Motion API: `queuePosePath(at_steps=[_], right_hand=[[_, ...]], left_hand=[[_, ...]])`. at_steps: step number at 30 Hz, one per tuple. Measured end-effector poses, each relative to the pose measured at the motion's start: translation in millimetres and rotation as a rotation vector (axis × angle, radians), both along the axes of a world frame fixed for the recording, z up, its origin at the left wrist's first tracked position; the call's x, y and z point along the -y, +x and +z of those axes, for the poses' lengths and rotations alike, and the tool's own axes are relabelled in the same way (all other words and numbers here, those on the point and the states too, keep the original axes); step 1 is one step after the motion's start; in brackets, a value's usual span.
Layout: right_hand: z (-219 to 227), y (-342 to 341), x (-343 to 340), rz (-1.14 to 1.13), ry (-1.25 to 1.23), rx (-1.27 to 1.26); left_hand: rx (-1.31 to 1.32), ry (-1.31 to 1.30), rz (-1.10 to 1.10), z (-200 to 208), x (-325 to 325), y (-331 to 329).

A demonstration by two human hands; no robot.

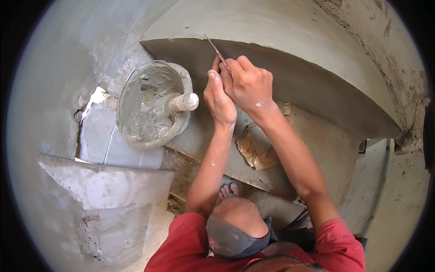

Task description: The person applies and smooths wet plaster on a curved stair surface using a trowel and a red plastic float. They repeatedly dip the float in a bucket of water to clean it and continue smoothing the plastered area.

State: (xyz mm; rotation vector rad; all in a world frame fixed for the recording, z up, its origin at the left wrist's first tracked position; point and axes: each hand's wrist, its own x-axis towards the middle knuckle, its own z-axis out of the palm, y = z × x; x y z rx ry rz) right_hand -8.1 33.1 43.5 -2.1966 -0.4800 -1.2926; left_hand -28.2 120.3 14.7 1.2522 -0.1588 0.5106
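A thin flat blade [212, 47], seen nearly edge-on, points up and left from my right hand [250, 83], whose fingers are closed round its lower end. Pressed close beside it is my left hand [220, 100], thumb raised. A fingertip shows against the blade, but the other left fingers are hidden, so their grip is unclear. Left of my hands stands a round bucket [186, 79] coated in dried cement, with wet grey mortar [144, 106] inside. A pale, cement-covered round handle [185, 102] sticks out over its rim; the rest of that tool is out of sight.
Ahead, a curved ledge has a dark damp front face [312, 86] and a pale top [290, 36]. Torn brown paper [257, 152] lies below my arms. A broken wall gap [94, 102] and a plastered step [113, 181] are at left. A sandalled foot [227, 190] shows below.
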Motion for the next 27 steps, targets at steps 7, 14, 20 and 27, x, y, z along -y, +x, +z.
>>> queuePosePath(at_steps=[7, 14, 20, 27], right_hand=[[-17.3, -18.2, 47.0, -0.061, 0.119, -0.01], [-21.3, -52.4, 115.4, -0.096, 0.218, -0.027], [-28.0, -80.2, 153.7, -0.139, 0.302, -0.022], [-30.4, -118.7, 198.7, -0.262, 0.345, -0.031]], left_hand=[[0.08, 0.254, 0.006, -9.6, 34.9, -10.4], [0.226, 0.479, -0.019, -8.0, 87.2, -47.6], [0.225, 0.574, -0.136, -12.5, 119.4, -59.2], [0.289, 0.645, -0.287, -9.2, 156.4, -75.4]])
